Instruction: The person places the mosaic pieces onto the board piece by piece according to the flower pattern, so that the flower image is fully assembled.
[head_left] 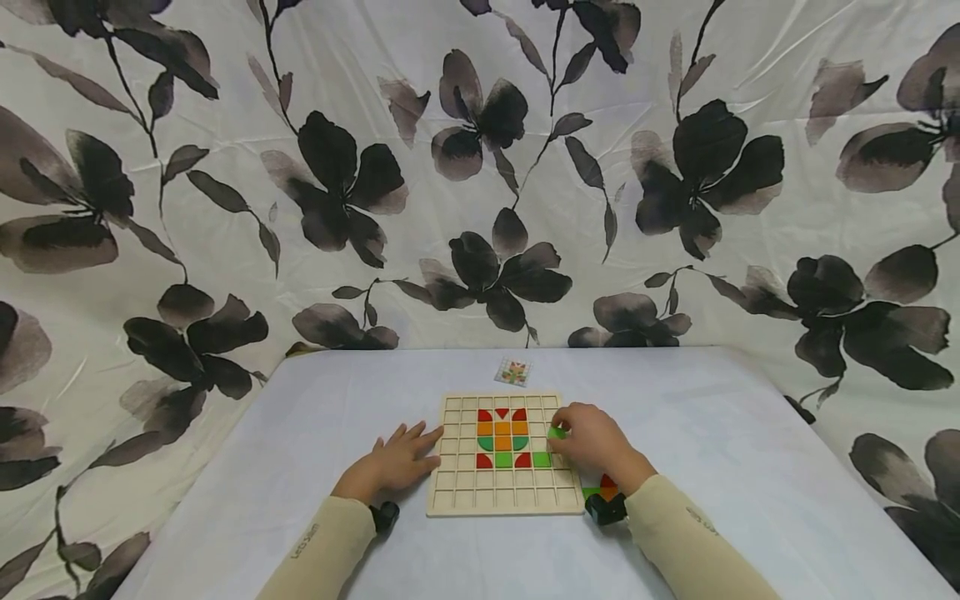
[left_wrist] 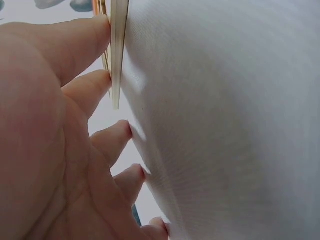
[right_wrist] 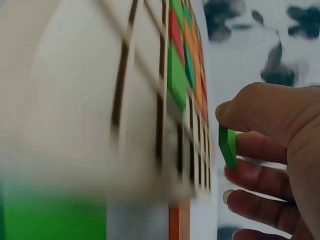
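A wooden grid board point(head_left: 457, 492) lies on the table, with red, orange and green tiles point(head_left: 502, 440) set in its middle cells. My right hand point(head_left: 588, 442) hovers over the board's right side and pinches a green tile point(head_left: 557, 432) between thumb and fingers; the right wrist view shows that green tile point(right_wrist: 228, 145) just off the board point(right_wrist: 140, 100). My left hand point(head_left: 397, 458) rests flat on the table, fingers straight, fingertips point(left_wrist: 106, 25) touching the board's left edge point(left_wrist: 118, 50).
A small pattern card point(head_left: 513, 372) lies beyond the board. Loose red, green and orange tiles point(head_left: 602, 486) sit by my right wrist. A white cloth covers the table point(head_left: 750, 467); a flowered curtain point(head_left: 480, 167) hangs behind.
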